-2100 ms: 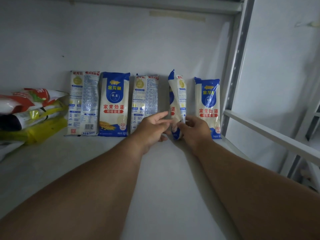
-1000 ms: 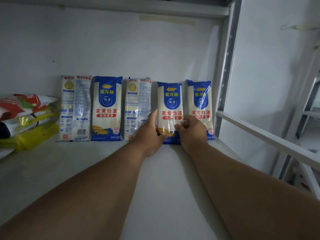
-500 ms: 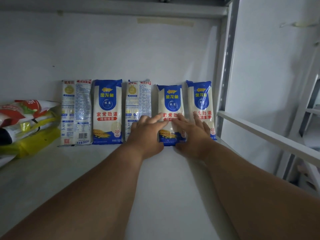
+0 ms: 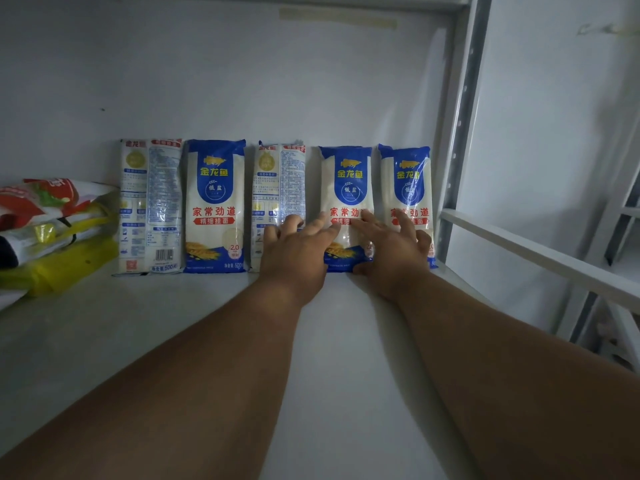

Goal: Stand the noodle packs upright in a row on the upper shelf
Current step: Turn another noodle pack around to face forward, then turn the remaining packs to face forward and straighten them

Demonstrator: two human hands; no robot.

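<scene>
Several blue-and-white noodle packs stand upright in a row against the back wall of the white shelf. The fourth pack faces front, between a back-facing pack and the rightmost pack. My left hand lies flat with straight fingers over the lower parts of the third and fourth packs. My right hand is spread flat across the lower parts of the fourth and rightmost packs. Two more packs, one back-facing and one front-facing, stand at the left of the row.
A pile of red, white and yellow bags lies at the left end of the shelf. A grey perforated metal upright and a white crossbar bound the shelf on the right. A plain wall closes the back.
The fourth pack was turned from edge-on to face front and set against the wall. Both hands went from pinching it to lying flat with spread fingers on the packs.
</scene>
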